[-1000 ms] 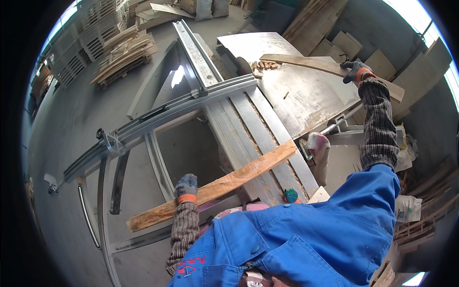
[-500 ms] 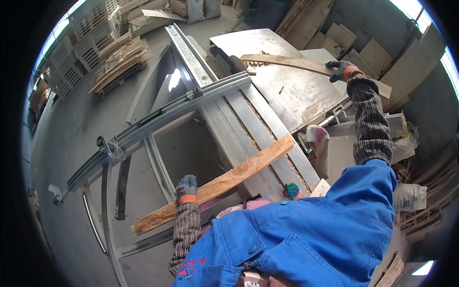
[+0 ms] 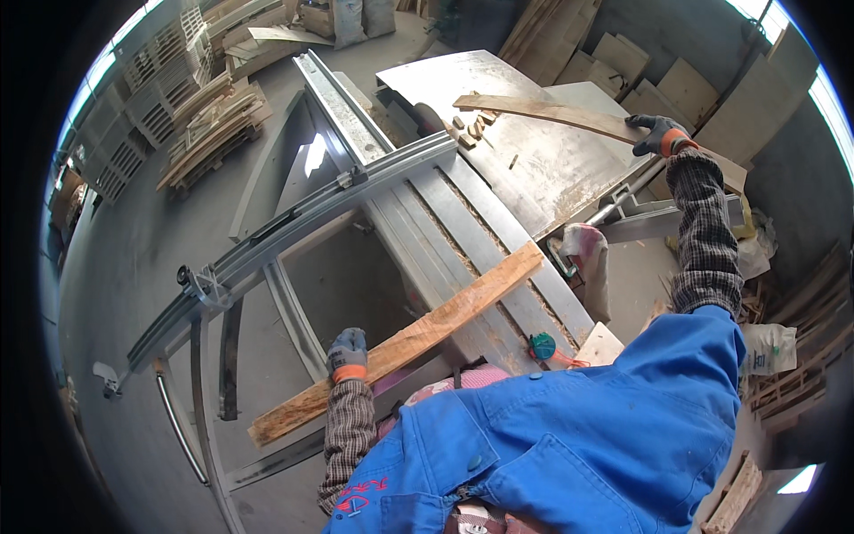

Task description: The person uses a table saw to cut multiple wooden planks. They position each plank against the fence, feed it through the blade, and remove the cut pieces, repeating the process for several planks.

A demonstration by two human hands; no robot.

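Note:
My left hand, in a grey glove with an orange cuff, is closed round a long rough wooden board. The board slants across the slotted metal sliding table, its near-left end sticking out past the frame. With my right arm stretched far out, my gloved right hand grips a thin wooden strip over the steel saw table. Beneath the strip's far end lie several small wood offcuts. A dark round saw blade shows partly beside them.
A long metal fence rail crosses the sliding table. Near my body sit a green tape measure and a small pale board. Stacked timber stands on the floor at far left; sheets lean against the right wall.
My right hand has moved right with the strip, and more of the offcuts under its far end show. My left hand stays on the board. The whole view has shifted slightly.

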